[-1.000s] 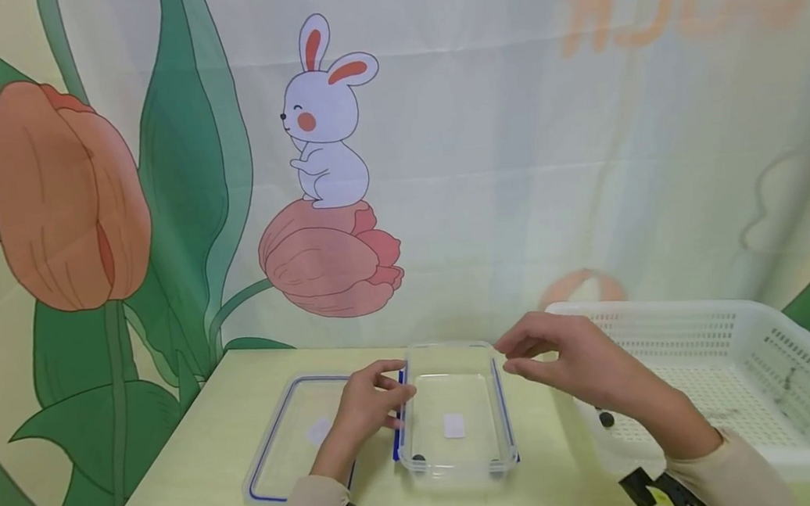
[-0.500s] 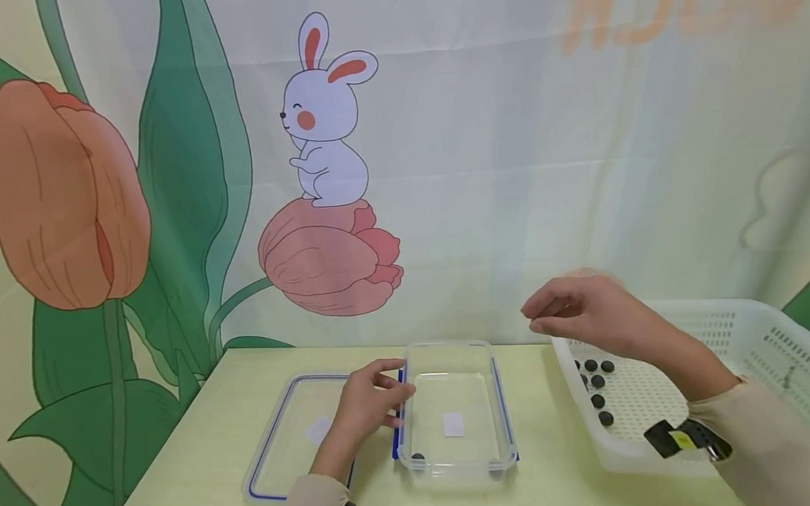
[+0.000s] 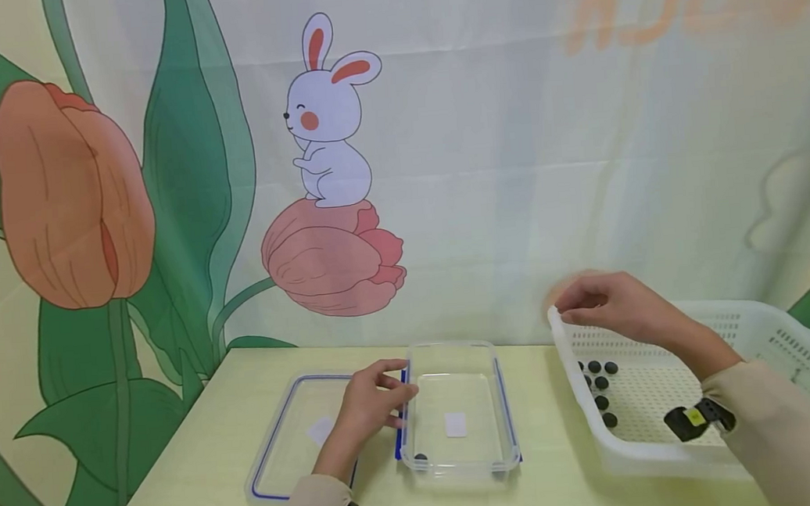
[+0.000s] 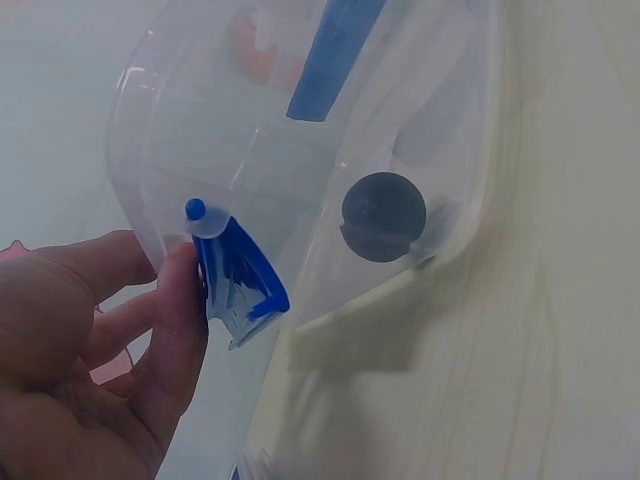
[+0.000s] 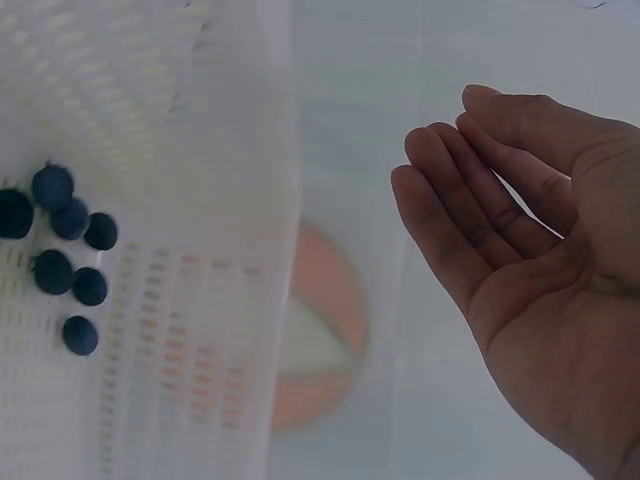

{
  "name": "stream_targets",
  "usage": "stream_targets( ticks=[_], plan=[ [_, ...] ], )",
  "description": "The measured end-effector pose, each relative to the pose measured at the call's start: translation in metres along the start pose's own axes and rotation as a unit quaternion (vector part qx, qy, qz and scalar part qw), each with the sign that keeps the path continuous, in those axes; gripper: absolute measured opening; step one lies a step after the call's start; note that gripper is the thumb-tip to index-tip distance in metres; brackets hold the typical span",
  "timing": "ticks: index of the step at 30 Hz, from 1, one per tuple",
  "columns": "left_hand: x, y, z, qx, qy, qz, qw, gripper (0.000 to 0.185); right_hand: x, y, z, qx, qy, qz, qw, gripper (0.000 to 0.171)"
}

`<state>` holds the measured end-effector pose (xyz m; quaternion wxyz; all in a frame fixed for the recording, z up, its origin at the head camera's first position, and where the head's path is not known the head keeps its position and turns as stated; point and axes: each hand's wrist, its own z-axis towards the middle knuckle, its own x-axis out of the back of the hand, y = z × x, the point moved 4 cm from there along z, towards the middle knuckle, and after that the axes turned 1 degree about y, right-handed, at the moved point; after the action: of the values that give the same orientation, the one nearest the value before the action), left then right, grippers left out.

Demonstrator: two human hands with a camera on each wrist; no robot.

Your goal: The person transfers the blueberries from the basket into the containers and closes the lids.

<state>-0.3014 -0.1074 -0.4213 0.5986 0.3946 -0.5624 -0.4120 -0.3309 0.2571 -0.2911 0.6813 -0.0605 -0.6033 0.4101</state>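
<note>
A clear plastic food container (image 3: 510,426) with blue side latches stands on the table. My left hand (image 3: 369,400) holds its left wall near the rim, the fingers around the edge beside a hanging blue latch (image 4: 240,275). A small dark ball (image 4: 383,215) lies in the near corner of the container; another dark spot shows at its other near corner. My right hand (image 3: 616,307) hovers over the left rim of the white basket (image 3: 662,454), fingers loosely bent, nothing between them in the right wrist view. Several blue-black balls (image 5: 80,335) lie inside the basket.
A clear lid (image 3: 268,462) with a blue seal lies on the table left of the container, partly behind my left forearm. The basket's high perforated walls rise at the right. A printed curtain (image 3: 476,162) hangs behind the pale yellow table (image 3: 201,463).
My right hand has moved rightward from the container's rim to above the basket's left edge, uncovering the dark balls there. The left hand has kept its hold on the container.
</note>
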Motion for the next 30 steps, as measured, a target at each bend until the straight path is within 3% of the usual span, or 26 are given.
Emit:
stream_targets(
  ticks=[16,30],
  plan=[
    [0.0,-0.002,0.0,0.0,-0.003,-0.008,1.0,0.053,-0.006,0.065,-0.005,-0.063,-0.024,-0.016,0.998,0.026],
    [0.0,-0.004,0.001,0.001,0.001,-0.002,1.0,0.053,-0.016,0.11,-0.01,-0.101,-0.064,-0.051,0.991,0.016]
  ],
)
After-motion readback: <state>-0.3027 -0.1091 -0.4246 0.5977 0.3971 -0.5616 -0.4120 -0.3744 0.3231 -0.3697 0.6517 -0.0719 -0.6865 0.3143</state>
